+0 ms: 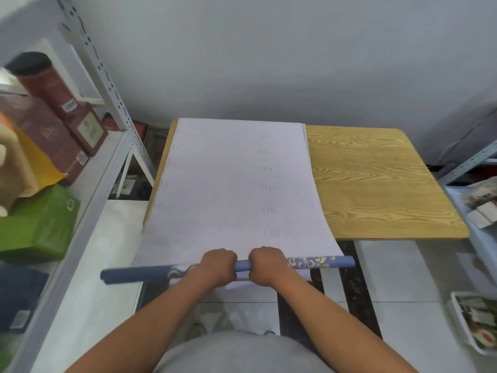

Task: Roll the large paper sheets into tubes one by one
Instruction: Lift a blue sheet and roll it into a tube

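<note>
A large white paper sheet [228,184] lies flat along the left half of a wooden table [376,184], with faint numbers printed down it. Its near end hangs past the table's front edge and is wound into a blue tube with a gold pattern [139,274]. The tube runs left to right, slightly tilted, and sticks out past both sides of the sheet. My left hand [219,266] and my right hand [265,265] grip the tube side by side at its middle, knuckles up, almost touching.
A grey metal shelf [107,168] stands at the left with maroon boxes [53,135], a green box [40,227] and a dark tin. Another shelf at the right holds a white tray [457,327] of small packets. A grey wall rises close behind the table. Pale floor tiles lie below.
</note>
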